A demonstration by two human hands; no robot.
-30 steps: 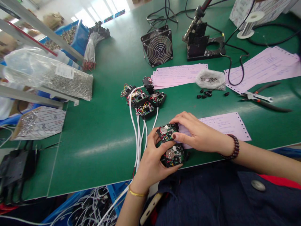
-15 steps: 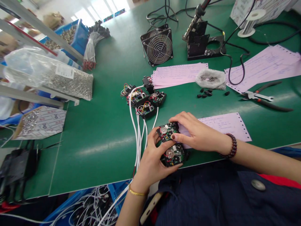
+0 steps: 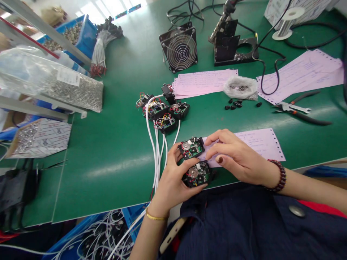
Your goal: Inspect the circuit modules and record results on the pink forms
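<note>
Two black housings with green circuit boards lie one beyond the other near the table's front edge, the upper one (image 3: 191, 147) and the lower one (image 3: 198, 174). My left hand (image 3: 176, 177) is wrapped round their left side, its thumb between them and its fingers along the outer edges. Just right of the upper housing, my right hand (image 3: 235, 155) hovers with fingers apart and curved, holding nothing, over a pink paper (image 3: 261, 144). Beyond them sits a cluster of wired black housings (image 3: 165, 122) with white cables (image 3: 156, 159) running toward the front edge.
A fan (image 3: 181, 52), a soldering iron stand (image 3: 227, 47) and a solder spool (image 3: 287, 23) stand at the back. Pliers (image 3: 306, 108), a bag of small metal parts (image 3: 240, 87) and black caps lie right. Left are a bag (image 3: 76, 88) and a cardboard box (image 3: 51, 139).
My right hand has let go of the upper housing and drawn back to the right, its fingers spreading. The left hand keeps its hold. The whole view has shifted slightly.
</note>
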